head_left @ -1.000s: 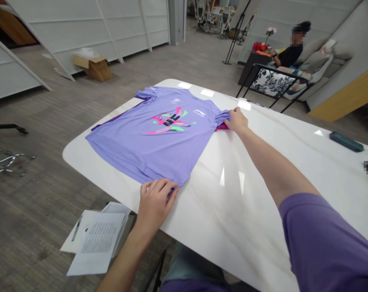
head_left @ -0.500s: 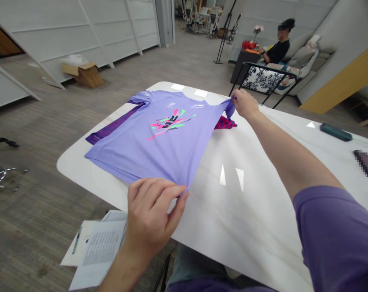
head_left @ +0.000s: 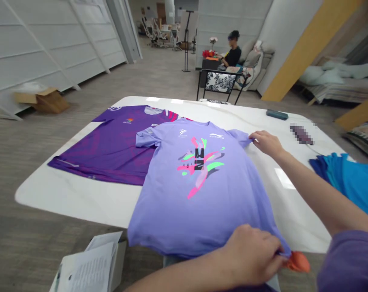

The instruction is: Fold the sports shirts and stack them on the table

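Note:
A lilac T-shirt [head_left: 199,190] with a pink, green and black print lies spread on the white table [head_left: 80,198], its hem hanging over the near edge. My left hand [head_left: 252,259] is closed on the hem's right corner at the near edge. My right hand [head_left: 267,144] pinches the shirt's right sleeve farther back. A dark purple jersey [head_left: 111,144] lies flat to the left, partly under the lilac shirt's left sleeve.
Blue garments [head_left: 351,182] lie at the table's right. A dark green case [head_left: 277,114] and a blurred object [head_left: 301,134] sit at the back right. Papers [head_left: 89,267] lie on something below the near edge. A person sits far back on a sofa behind a black chair [head_left: 219,81]. A cardboard box [head_left: 42,100] sits on the floor at left.
Both hands lifted the lilac shirt off the purple jersey and drew it right and toward me. The jersey is now uncovered, and the view turned to the right.

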{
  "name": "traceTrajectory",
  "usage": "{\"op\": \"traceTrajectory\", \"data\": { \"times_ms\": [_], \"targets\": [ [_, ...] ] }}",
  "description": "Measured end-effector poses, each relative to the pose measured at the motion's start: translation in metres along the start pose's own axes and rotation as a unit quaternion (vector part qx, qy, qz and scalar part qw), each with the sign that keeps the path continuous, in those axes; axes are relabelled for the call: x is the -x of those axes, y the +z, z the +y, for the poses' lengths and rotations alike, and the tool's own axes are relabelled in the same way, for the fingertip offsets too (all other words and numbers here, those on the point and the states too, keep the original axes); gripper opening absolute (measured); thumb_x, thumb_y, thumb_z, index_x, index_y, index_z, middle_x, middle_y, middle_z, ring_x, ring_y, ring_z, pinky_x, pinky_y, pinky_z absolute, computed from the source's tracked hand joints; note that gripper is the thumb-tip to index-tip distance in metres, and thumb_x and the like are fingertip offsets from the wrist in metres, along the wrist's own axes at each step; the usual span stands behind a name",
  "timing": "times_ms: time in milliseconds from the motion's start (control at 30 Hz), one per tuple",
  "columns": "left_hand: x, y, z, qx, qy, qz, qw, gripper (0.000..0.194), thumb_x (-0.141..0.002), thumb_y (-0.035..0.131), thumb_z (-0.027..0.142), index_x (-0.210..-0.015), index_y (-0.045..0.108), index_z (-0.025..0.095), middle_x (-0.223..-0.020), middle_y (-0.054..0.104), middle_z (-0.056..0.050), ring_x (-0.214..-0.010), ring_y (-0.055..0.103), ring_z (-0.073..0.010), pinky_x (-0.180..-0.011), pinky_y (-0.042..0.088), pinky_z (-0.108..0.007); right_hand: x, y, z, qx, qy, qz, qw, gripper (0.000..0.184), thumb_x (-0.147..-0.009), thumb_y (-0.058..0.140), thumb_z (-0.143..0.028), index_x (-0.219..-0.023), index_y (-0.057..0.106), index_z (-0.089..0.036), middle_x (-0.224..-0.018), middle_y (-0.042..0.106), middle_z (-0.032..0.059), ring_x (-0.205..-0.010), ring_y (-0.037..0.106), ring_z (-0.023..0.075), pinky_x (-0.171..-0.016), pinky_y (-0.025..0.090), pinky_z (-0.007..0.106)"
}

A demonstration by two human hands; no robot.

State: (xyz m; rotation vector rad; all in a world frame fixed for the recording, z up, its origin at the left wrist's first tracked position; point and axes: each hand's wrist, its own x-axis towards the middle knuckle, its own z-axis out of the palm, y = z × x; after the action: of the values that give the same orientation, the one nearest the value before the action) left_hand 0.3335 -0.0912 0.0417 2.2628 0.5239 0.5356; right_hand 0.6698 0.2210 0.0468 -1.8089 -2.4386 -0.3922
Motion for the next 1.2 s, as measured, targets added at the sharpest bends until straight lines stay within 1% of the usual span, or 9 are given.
{"op": "traceTrajectory", "data": {
  "times_ms": [67,167,267,333,433,567,833,1000,1200],
  "targets": [
    [-0.02,0.01,0.008,0.028,-0.01,-0.029,0.999,0.038,-0.109,0.062,0.067,-0.125,0.072,0.034,-0.116,0.085,-0.006,-0.105,0.082,-0.0294,-0.084,0.068,-0.051,0.048,0.005,0.036,0.007,0.03,-0.041,0.999,0.034,-0.104,0.053,-0.03,-0.125,0.08,-0.03,-0.132,0.081,0.0086,-0.127,0.065,0.0335,-0.084,0.058,0.043],
    [-0.049,-0.028,-0.017,-0.004,-0.054,0.018,0.998,0.053,-0.11,0.058,0.071,-0.141,0.071,0.03,-0.134,0.081,-0.007,-0.121,0.078,-0.0296,-0.105,0.065,-0.05,0.089,0.004,0.071,0.027,0.094,-0.028,0.995,0.033,-0.102,0.055,-0.034,-0.114,0.086,-0.029,-0.139,0.08,0.0097,-0.136,0.059,0.0423,-0.099,0.057,0.059],
    [-0.088,-0.085,-0.093,-0.145,-0.149,0.116,0.971,0.062,-0.117,0.045,0.061,-0.163,0.059,0.022,-0.164,0.064,-0.015,-0.155,0.058,-0.0337,-0.133,0.045,-0.056,0.094,0.012,0.08,0.003,0.147,-0.001,0.989,0.042,-0.107,0.049,-0.041,-0.129,0.084,-0.032,-0.155,0.073,0.0067,-0.148,0.052,0.0469,-0.114,0.049,0.073],
    [-0.114,-0.109,-0.153,-0.231,-0.248,0.112,0.934,0.068,-0.118,0.042,0.057,-0.174,0.048,0.02,-0.182,0.044,-0.015,-0.172,0.035,-0.0372,-0.141,0.03,-0.061,0.089,0.028,0.077,-0.066,0.157,-0.038,0.985,0.052,-0.111,0.041,-0.049,-0.148,0.075,-0.035,-0.161,0.069,0.0042,-0.153,0.052,0.0444,-0.122,0.046,0.074],
    [-0.136,-0.121,-0.22,-0.307,-0.308,0.049,0.899,0.076,-0.117,0.038,0.062,-0.18,0.039,0.02,-0.189,0.028,-0.01,-0.178,0.019,-0.035,-0.145,0.017,-0.06,0.09,0.058,0.074,-0.145,0.158,-0.101,0.972,0.068,-0.111,0.037,-0.063,-0.169,0.058,-0.034,-0.175,0.055,0.0027,-0.163,0.049,0.039,-0.134,0.041,0.064],
    [-0.14,-0.127,-0.262,-0.359,-0.282,0.038,0.889,0.081,-0.115,0.028,0.071,-0.183,0.035,0.028,-0.191,0.024,-0.003,-0.179,0.015,-0.0307,-0.146,0.014,-0.057,0.095,0.089,0.083,-0.164,0.168,-0.104,0.966,0.086,-0.109,0.031,-0.077,-0.182,0.036,-0.032,-0.189,0.029,0.0006,-0.176,0.027,0.0384,-0.144,0.026,0.061],
    [-0.171,-0.153,-0.266,-0.374,-0.306,0.028,0.875,0.08,-0.114,0.032,0.06,-0.182,0.035,0.016,-0.19,0.026,-0.011,-0.179,0.017,-0.0325,-0.146,0.009,-0.061,0.063,0.071,0.09,-0.18,0.167,-0.033,0.969,0.082,-0.113,0.032,-0.069,-0.179,0.04,-0.022,-0.185,0.04,0.011,-0.171,0.037,0.0372,-0.144,0.024,0.061],
    [-0.165,-0.124,-0.24,-0.338,-0.283,0.061,0.896,0.084,-0.115,0.025,0.068,-0.184,0.03,0.02,-0.191,0.023,-0.007,-0.179,0.014,-0.0312,-0.145,0.016,-0.058,0.125,0.061,0.118,-0.163,0.268,-0.038,0.949,0.086,-0.109,0.038,-0.075,-0.176,0.045,-0.022,-0.18,0.047,0.015,-0.166,0.046,0.0397,-0.139,0.036,0.061],
    [-0.15,-0.13,-0.261,-0.348,-0.299,0.047,0.887,0.09,-0.111,0.023,0.079,-0.184,0.031,0.026,-0.191,0.022,-0.004,-0.179,0.014,-0.0293,-0.145,0.013,-0.057,0.178,0.061,0.138,-0.151,0.321,-0.079,0.932,0.087,-0.108,0.028,-0.082,-0.175,0.049,-0.029,-0.184,0.041,0.0107,-0.171,0.038,0.0409,-0.139,0.031,0.069]
  ]
}}
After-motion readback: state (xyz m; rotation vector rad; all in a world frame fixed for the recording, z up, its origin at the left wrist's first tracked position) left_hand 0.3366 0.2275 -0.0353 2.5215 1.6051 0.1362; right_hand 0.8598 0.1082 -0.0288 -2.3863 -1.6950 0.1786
